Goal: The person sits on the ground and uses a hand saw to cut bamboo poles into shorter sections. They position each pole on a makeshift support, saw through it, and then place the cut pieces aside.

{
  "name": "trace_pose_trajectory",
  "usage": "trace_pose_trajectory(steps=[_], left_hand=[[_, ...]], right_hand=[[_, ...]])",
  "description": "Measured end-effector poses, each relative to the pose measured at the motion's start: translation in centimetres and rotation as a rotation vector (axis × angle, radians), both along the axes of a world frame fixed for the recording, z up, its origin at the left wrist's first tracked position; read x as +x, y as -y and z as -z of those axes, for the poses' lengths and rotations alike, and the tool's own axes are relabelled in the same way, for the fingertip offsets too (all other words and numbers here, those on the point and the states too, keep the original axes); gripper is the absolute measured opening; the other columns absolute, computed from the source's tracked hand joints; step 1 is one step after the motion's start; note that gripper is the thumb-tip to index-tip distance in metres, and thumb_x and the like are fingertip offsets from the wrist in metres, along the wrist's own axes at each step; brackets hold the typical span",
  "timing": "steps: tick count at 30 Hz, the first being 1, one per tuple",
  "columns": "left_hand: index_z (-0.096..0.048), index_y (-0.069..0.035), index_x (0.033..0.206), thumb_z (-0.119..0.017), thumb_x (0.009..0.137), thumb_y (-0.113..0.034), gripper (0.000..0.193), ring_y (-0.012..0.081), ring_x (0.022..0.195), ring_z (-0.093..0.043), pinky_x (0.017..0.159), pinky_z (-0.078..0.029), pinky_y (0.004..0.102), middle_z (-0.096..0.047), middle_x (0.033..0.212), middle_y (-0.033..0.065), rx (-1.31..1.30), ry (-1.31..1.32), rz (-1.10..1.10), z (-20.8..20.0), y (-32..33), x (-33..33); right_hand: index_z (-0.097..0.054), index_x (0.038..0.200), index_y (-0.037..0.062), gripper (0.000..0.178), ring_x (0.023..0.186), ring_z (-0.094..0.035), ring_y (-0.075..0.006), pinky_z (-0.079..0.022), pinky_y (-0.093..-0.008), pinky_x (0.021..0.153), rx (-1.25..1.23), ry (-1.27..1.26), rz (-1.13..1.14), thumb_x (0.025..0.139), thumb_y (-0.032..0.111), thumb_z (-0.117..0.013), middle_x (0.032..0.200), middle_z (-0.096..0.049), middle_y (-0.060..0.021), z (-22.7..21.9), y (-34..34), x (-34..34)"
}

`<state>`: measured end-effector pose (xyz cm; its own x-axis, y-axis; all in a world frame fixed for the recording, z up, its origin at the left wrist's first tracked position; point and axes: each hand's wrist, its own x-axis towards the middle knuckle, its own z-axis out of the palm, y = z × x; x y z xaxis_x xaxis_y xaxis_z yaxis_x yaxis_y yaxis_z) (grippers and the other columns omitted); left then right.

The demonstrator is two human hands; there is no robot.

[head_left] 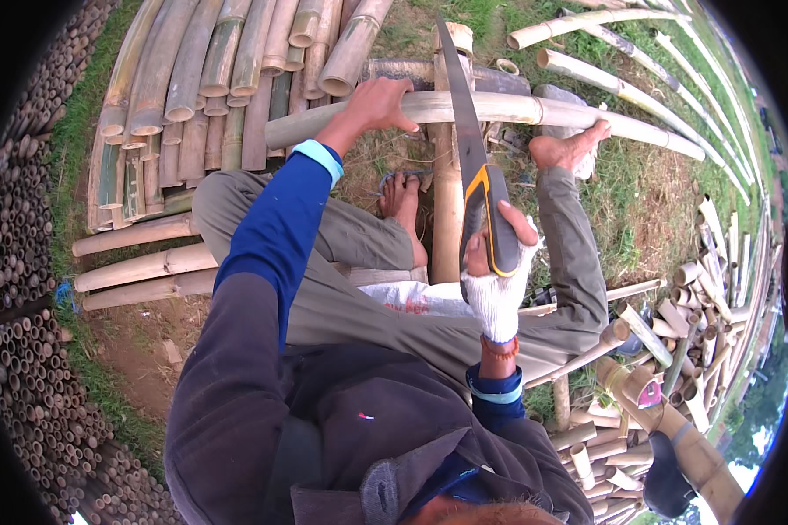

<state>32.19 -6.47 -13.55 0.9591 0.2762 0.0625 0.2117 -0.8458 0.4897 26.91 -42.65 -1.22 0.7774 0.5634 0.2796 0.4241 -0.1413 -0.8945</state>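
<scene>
A long pale bamboo pole (508, 108) lies crosswise in front of me, over an upright bamboo post (447, 201). My left hand (378, 108) is closed over it near its left end. In my right hand (504, 262), which wears a white knit glove with bare fingertips, is the black and orange handle of a handsaw (469, 114). The blade points away from me and crosses the pole just right of my left hand. Whether its teeth have cut in, I cannot tell. My bare right foot (569, 149) presses against the pole farther right.
Cut bamboo lengths (184, 79) are stacked at the far left, with bundled bamboo ends (26, 210) beyond. Short offcuts (700, 306) are heaped at the right. Longer poles (622, 87) lie on the grass at the far right. A white sack (416, 299) lies beneath my legs.
</scene>
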Motion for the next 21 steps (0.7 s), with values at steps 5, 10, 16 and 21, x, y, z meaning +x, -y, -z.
trace_pose_trajectory(steps=[5,10,16,21], left_hand=[[-0.074,-0.009,0.139,-0.093,0.071,-0.06,0.087,0.0412,0.109,-0.077,0.095,-0.06,0.0532,-0.081,0.114,0.0205,0.033,-0.053,-0.021,-1.2,0.6,-0.6],[-0.073,-0.008,0.134,-0.092,0.075,-0.06,0.081,0.0409,0.107,-0.077,0.093,-0.061,0.0527,-0.081,0.111,0.0204,0.079,-0.095,-0.022,-1.8,1.0,-0.9],[-0.068,-0.005,0.127,-0.094,0.075,-0.043,0.069,0.0438,0.1,-0.078,0.088,-0.062,0.0537,-0.08,0.1,0.0238,0.231,-0.139,-0.074,-1.0,1.9,-1.2],[-0.069,-0.001,0.121,-0.089,0.077,-0.032,0.058,0.0454,0.096,-0.078,0.085,-0.063,0.0539,-0.079,0.095,0.0259,0.208,-0.165,0.0,-1.2,0.8,-0.7]], right_hand=[[-0.049,0.155,0.0045,0.06,0.114,-0.058,-0.0163,-0.049,-0.0339,0.107,0.008,-0.041,-0.038,0.098,0.003,-0.069,0.135,-0.054,-0.0101,0.7,-3.4,1.7],[-0.045,0.161,0.0038,0.063,0.132,-0.059,-0.0258,-0.046,-0.039,0.116,-0.106,0.086,-0.11,0.101,0.003,-0.066,0.149,-0.052,-0.015,2.5,-4.1,2.8],[-0.044,0.159,0.0011,0.064,0.137,-0.059,-0.0292,-0.045,-0.0397,0.118,-0.094,-0.124,-0.093,0.099,0.003,-0.065,0.149,-0.058,-0.0189,4.8,-2.9,1.9],[-0.046,0.155,-0.0001,0.061,0.135,-0.059,-0.0299,-0.045,-0.0402,0.118,-0.151,-0.117,-0.084,0.097,0.001,-0.064,0.145,-0.058,-0.019,3.1,-4.1,1.8]])
